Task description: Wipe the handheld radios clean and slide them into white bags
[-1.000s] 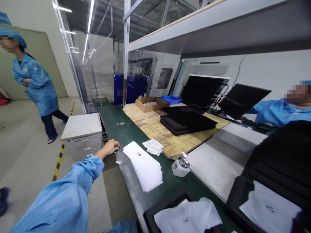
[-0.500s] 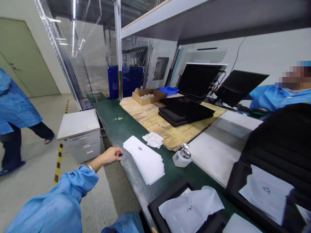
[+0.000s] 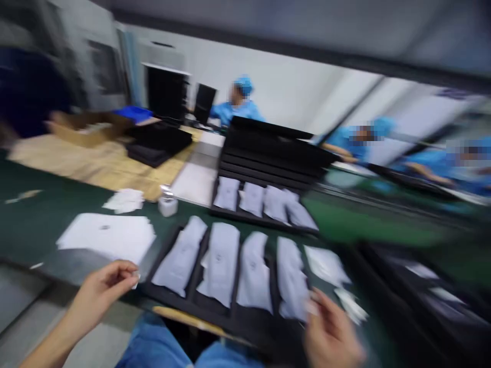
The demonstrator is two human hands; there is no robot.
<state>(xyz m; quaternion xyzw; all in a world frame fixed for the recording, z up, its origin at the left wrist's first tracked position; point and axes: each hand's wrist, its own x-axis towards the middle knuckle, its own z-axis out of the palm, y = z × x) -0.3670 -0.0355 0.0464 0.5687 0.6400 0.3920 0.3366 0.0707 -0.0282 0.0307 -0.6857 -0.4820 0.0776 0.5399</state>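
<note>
My left hand is over the table's front edge, between the stack of white printed sheets and the black foam tray. Its thumb and fingertips are pinched together, with a small whitish bit at the tips that I cannot make out. Blurred by motion, my right hand has its thumb and forefinger drawn together beside the rightmost white pouch. Whether it grips anything is unclear. Several printed white pouches lie side by side in the tray's slots. Crumpled white pieces lie just beyond that hand.
Behind the tray stands an open black case with more pouches. A white pump bottle and a crumpled white wipe are at left. Black foam sheets lie on a wooden board. Co-workers sit across the table.
The view has swung right, bringing the whole tray, the open case and my right hand into sight. My left hand has left the table edge by the sheets and is now nearer the tray.
</note>
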